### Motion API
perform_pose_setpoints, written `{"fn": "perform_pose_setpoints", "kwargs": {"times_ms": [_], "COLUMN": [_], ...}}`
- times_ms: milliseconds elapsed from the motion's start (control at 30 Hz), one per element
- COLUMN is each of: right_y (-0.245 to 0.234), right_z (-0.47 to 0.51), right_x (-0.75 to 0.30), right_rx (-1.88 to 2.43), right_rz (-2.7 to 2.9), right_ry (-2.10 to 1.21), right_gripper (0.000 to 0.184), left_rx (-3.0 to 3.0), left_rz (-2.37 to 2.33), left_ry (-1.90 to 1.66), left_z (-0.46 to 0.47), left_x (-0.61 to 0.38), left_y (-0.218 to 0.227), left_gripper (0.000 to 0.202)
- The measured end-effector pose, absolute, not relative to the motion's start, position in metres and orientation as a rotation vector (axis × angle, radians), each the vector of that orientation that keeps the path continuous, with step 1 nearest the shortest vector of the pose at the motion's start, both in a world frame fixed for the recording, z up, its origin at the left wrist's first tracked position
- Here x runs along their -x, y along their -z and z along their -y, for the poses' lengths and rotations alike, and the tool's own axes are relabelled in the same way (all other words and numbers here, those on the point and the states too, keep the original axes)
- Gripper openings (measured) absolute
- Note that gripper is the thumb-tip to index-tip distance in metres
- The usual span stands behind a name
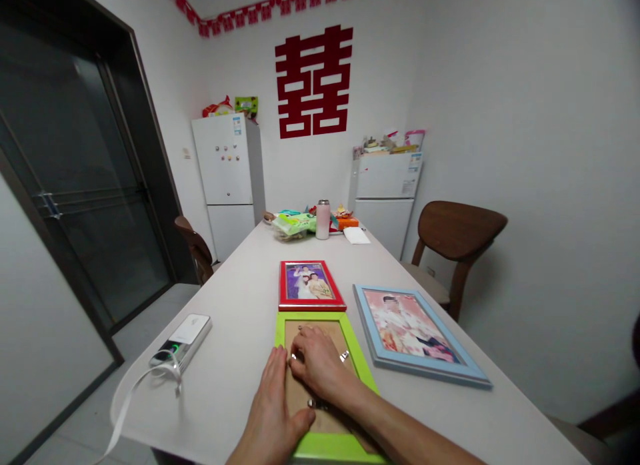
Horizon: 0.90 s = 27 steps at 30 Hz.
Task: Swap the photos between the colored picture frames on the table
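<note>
A green picture frame (361, 358) lies back side up on the table, its brown backing board (300, 378) showing. My left hand (274, 405) rests along the frame's left side, fingers stretched out and thumb over the board. Curled above the board, my right hand (320, 362) has its fingertips closed on a small metal clip (294, 357) at the left inner edge. Another metal clip (345, 356) sits at the right inner edge, and a small metal fitting (312, 404) shows below my right hand. My right forearm covers the board's lower right part.
A red picture frame (313, 308) touches the green one's far end. To the right lies a blue picture frame (430, 368). A power bank with a white cable (187, 332) is at the left. Farther back stand a pink bottle (323, 220) and snack bags (295, 224).
</note>
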State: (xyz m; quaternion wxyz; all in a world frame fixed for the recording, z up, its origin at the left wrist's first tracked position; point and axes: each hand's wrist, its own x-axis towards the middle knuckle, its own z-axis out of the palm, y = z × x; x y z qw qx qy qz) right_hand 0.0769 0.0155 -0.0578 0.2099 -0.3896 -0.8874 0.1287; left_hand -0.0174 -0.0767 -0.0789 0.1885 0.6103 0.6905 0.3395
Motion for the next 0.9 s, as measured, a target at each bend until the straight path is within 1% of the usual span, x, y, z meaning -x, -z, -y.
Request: {"fn": "perform_pose_setpoints", "kwargs": {"times_ms": [167,300,433,500,600,733,833,900], "right_y": [0.048,0.047,0.054,0.055,0.049,0.029,0.013,0.005], "right_z": [-0.016,-0.002,0.009,0.008,0.004,0.005,0.016,0.024], "right_x": [-0.110,-0.142,-0.148,-0.147,-0.147,-0.150,-0.143,-0.136], "right_rx": [1.056,1.212,1.211,1.210,1.233,1.227,1.195,1.119], "right_rz": [2.386,2.430,2.481,2.441,2.420,2.461,2.433,2.427], "right_ry": [-0.445,-0.438,-0.432,-0.469,-0.508,-0.476,-0.482,-0.538], "right_gripper": [0.027,0.024,0.036,0.037,0.034,0.025,0.026,0.027], "left_rx": [-1.714,-1.723,-1.741,-1.720,-1.609,-1.336,-1.157,-1.030], "left_rz": [-1.945,-1.944,-1.950,-1.939,-1.876,-1.686,-1.408,-1.282], "left_ry": [-0.935,-0.944,-0.931,-0.947,-1.060,-1.354,-1.525,-1.564], "left_z": [0.080,0.080,0.077,0.077,0.077,0.074,0.070,0.069], "left_x": [0.018,0.015,0.010,0.009,0.012,0.014,0.014,0.019], "left_y": [0.075,0.075,0.075,0.074,0.072,0.067,0.060,0.056], "left_gripper": [0.076,0.075,0.071,0.069,0.067,0.056,0.046,0.039]}}
